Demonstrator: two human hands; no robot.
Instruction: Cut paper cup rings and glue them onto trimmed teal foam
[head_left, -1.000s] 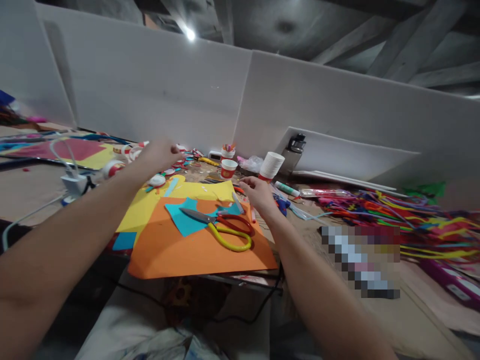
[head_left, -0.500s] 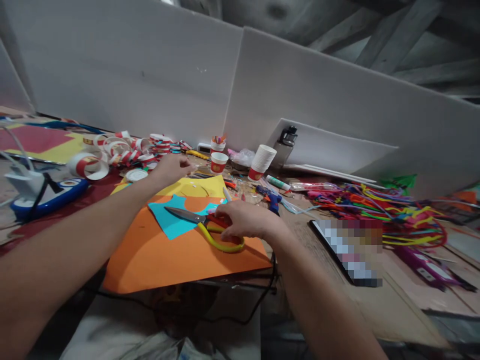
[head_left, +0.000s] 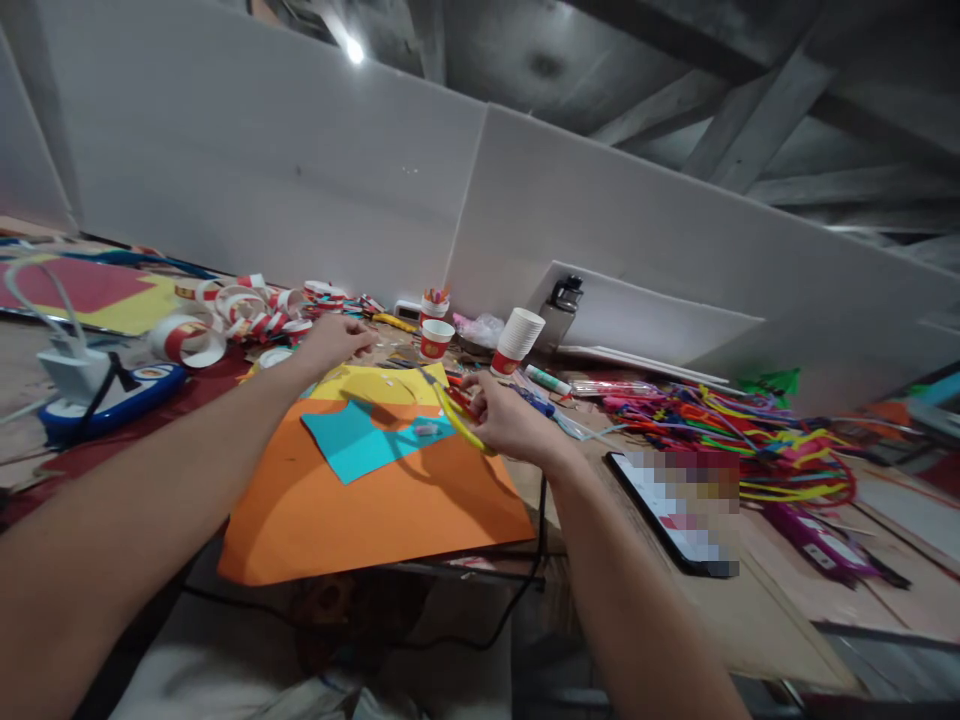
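My right hand (head_left: 502, 412) is closed round the scissors (head_left: 456, 415), which have yellow and red handles. They are raised above the paper, blades pointing away and to the left. Below them a piece of blue paper (head_left: 349, 445) with a curved cut-out lies on an orange sheet (head_left: 360, 525). A yellow sheet (head_left: 352, 385) shows behind these. My left hand (head_left: 335, 342) hovers beyond the yellow sheet with its fingers pinched together; what is between them, if anything, I cannot make out. A small pale object (head_left: 426, 430) rests on the blue paper.
A paper cup (head_left: 436, 340), a stack of cups (head_left: 517, 342) and a bottle (head_left: 562, 312) stand at the back. Curled paper rings (head_left: 187, 338) and a blue power strip (head_left: 112, 402) lie left. Right are a phone (head_left: 667, 515) and pipe cleaners (head_left: 720, 430).
The scissors have been lifted off the blue paper by my right hand and turned to point away. My left hand stays in nearly the same place. The view has tilted up slightly.
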